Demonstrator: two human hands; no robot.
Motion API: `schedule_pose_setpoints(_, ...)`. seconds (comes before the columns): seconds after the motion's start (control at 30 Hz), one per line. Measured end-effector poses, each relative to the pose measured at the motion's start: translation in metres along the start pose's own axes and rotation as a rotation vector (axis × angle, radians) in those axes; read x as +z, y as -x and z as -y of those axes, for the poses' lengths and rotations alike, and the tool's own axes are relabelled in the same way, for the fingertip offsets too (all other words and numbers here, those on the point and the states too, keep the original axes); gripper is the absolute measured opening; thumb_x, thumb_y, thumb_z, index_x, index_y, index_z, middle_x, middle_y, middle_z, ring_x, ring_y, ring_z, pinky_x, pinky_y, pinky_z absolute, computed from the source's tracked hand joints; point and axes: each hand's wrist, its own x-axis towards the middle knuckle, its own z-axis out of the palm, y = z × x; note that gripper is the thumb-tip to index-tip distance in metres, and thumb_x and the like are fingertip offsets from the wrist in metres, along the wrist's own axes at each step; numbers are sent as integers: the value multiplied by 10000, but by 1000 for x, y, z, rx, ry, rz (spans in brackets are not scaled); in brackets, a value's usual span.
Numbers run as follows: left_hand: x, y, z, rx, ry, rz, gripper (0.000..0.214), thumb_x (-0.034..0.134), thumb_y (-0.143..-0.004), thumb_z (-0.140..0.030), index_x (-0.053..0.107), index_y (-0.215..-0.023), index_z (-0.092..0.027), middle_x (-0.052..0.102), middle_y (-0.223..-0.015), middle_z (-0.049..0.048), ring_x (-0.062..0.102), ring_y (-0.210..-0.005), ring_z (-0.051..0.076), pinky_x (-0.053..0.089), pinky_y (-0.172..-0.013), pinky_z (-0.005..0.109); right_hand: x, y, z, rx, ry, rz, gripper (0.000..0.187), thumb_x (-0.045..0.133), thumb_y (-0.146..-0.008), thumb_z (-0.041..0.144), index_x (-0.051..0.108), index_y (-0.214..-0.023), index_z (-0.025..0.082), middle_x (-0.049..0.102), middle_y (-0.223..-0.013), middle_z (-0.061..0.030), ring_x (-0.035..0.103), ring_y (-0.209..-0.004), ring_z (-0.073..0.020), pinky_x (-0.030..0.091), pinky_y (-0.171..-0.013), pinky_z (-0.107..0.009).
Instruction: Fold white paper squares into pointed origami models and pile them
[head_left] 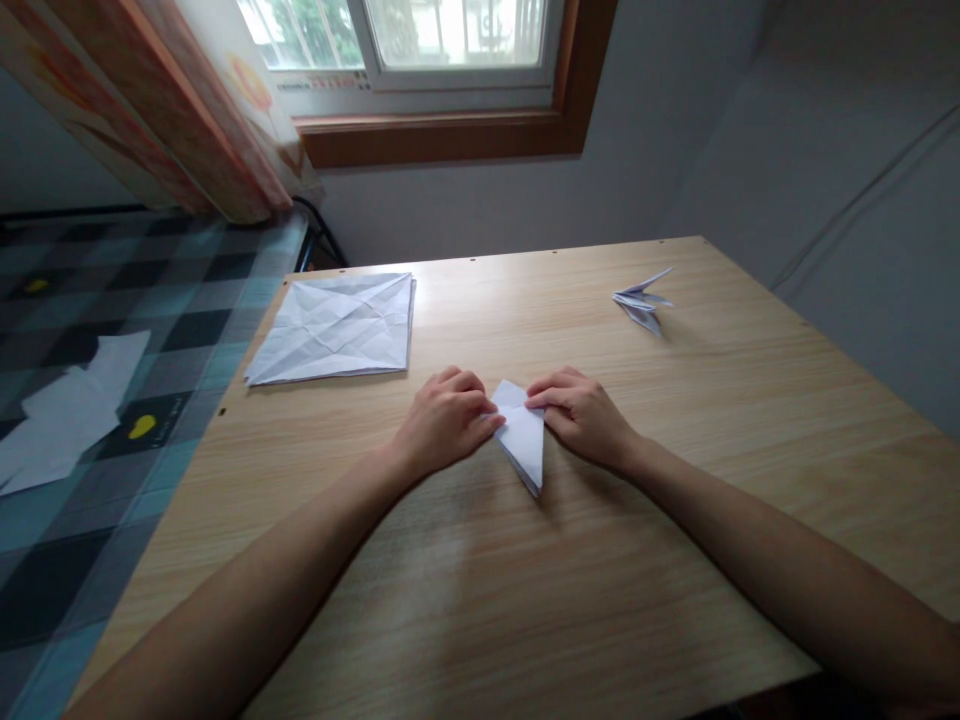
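Observation:
A small white folded paper piece (523, 436), kite-shaped with its tip pointing toward me, lies on the wooden table (675, 480). My left hand (444, 418) presses its upper left edge with curled fingertips. From the other side, my right hand (581, 412) pinches the upper right edge, fingers pressed together. Both hands rest on the tabletop.
A stack of creased white square sheets (336, 327) lies at the table's back left. A finished folded paper figure (643, 300) sits at the back right. Left of the table is a checked bedcover (112, 330) with loose white paper (71, 405). A curtain and window are behind.

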Motion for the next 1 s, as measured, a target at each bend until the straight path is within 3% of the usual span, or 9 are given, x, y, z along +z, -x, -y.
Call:
schedule_pose_setpoints(0.13, 0, 3, -1, 70, -132, 30, 301, 702, -821, -488, 721, -852, -189, 689, -937, 67, 576, -881, 224, 463, -817, 389, 3, 4, 9, -87, 71, 68, 245, 547, -898, 168, 741, -1048, 172, 720, -1152, -108, 626, -1127, -259, 499, -1006, -465)
schedule_pose_setpoints(0.27, -2, 4, -2, 102, -162, 21, 373, 674, -823, -563, 725, -861, -196, 695, -982, 76, 573, -926, 242, 444, -841, 407, 7, 8, 18, -131, 242, 259, 440, 494, -955, 266, 564, -1349, 84, 527, -1440, -194, 453, -1377, -302, 378, -1140, -512)
schedule_pose_setpoints(0.37, -4, 4, 1, 120, -153, 11, 300, 629, -884, -491, 748, -868, -216, 705, -978, 64, 578, -928, 228, 432, -848, 397, 8, 12, 22, -131, 306, 363, 584, 468, -965, 341, 429, -1445, 10, 376, -1528, -252, 327, -1453, -334, 297, -1184, -535)
schedule_pose_setpoints(0.47, -3, 4, 7, 136, -184, -15, 220, 587, -938, -372, 768, -908, -251, 725, -962, 38, 590, -933, 217, 426, -843, 387, 8, 14, 26, -115, 326, 415, 664, 453, -965, 392, 365, -1472, -27, 300, -1553, -276, 254, -1478, -350, 266, -1197, -539)
schedule_pose_setpoints(0.57, -1, 4, 12, 155, -228, -33, 202, 606, -935, -376, 774, -937, -264, 739, -1008, 29, 601, -998, 232, 431, -854, 390, 7, 16, 30, -119, 355, 448, 690, 439, -967, 402, 342, -1475, -54, 273, -1555, -294, 234, -1479, -368, 261, -1201, -533)
schedule_pose_setpoints(0.83, 0, 5, 14, 135, -254, -21, 174, 623, -922, -349, 786, -934, -291, 727, -1167, 23, 588, -1128, 260, 442, -933, 428, 7, 22, 44, -138, 356, 452, 749, 447, -967, 476, 353, -1463, -79, 309, -1530, -316, 249, -1469, -387, 256, -1208, -524)
schedule_pose_setpoints(1.0, -1, 4, 14, 135, -254, -10, 176, 629, -914, -341, 792, -942, -282, 714, -1208, 29, 586, -1158, 277, 446, -949, 445, 5, 23, 53, -171, 363, 469, 698, 467, -969, 417, 380, -1453, -77, 342, -1519, -306, 290, -1453, -388, 293, -1201, -508)
